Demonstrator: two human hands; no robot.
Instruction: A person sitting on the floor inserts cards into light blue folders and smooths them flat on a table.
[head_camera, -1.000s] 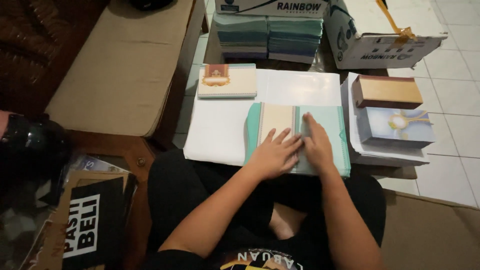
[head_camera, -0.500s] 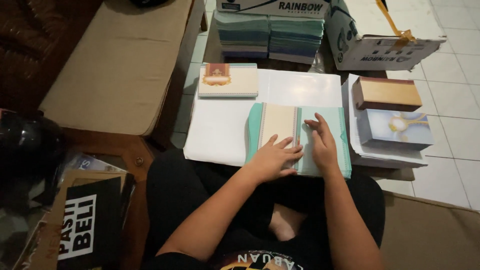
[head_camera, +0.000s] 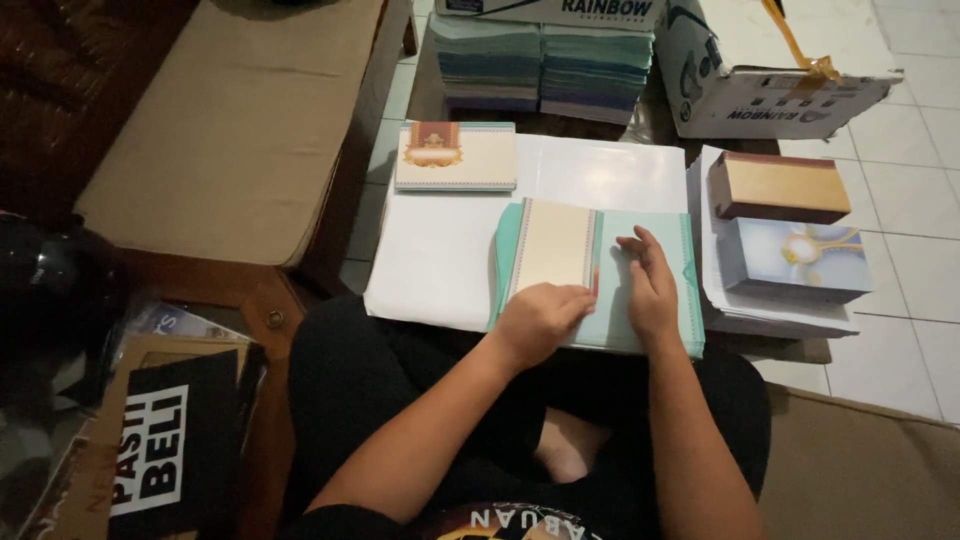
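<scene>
Left hand (head_camera: 540, 318) pressing cream card (head_camera: 553, 245), right hand (head_camera: 650, 285) flat on teal folder (head_camera: 640, 300) (opened), white sheet (head_camera: 440, 260) beneath

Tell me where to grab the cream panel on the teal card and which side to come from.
Pinch the cream panel at its far short edge, coming from the far side. Probably best: that end lies bare, while the left hand covers the near end and the right hand presses the teal card beside it.
</scene>
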